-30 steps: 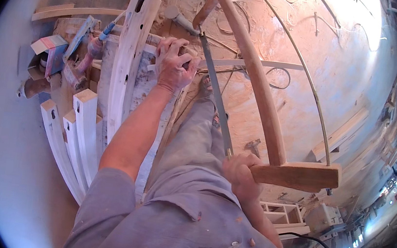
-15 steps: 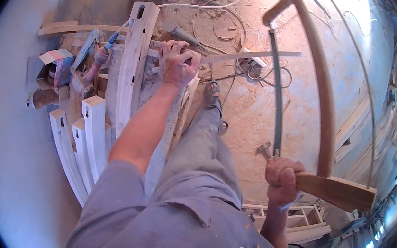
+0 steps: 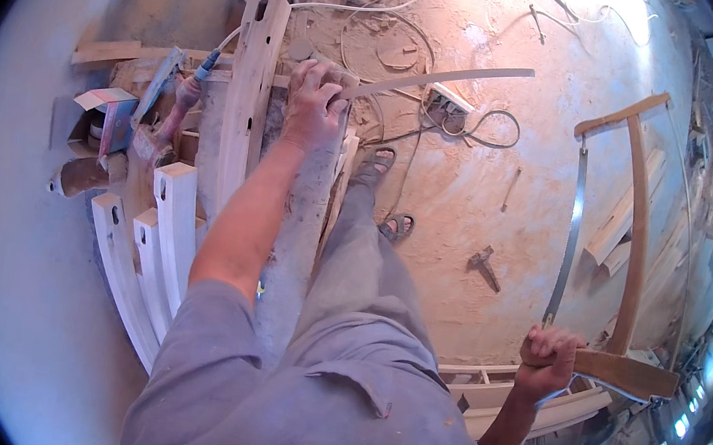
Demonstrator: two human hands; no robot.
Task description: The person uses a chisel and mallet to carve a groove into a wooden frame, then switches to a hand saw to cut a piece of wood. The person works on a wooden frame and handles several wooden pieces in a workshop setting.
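My left hand [image 3: 310, 110] is closed on the near end of a thin wooden strip [image 3: 452, 77], over the dusty workbench [image 3: 300, 216]. The strip sticks out to the right past the bench, bowed slightly along its length. Just left of that hand lies a squared wooden post [image 3: 246, 113] with slots cut in it. Off to the lower right, my right hand [image 3: 549, 360] grips a wooden frame saw [image 3: 635, 245] by its lower end. The saw stands apart from the strip, its narrow blade on the side towards the strip.
A hammer [image 3: 483, 266] lies on the shavings-strewn floor. Several white slotted posts [image 3: 176, 224] lean at the left, near a power tool [image 3: 181, 106] and an opened box [image 3: 113, 120]. A looped cable [image 3: 499, 129] crosses the floor. Slatted wooden frames [image 3: 486, 395] lie below my right hand.
My right hand has swung the frame saw down and to the right, away from the strip. My left hand stays by the post on the strip, its fingers slightly shifted.
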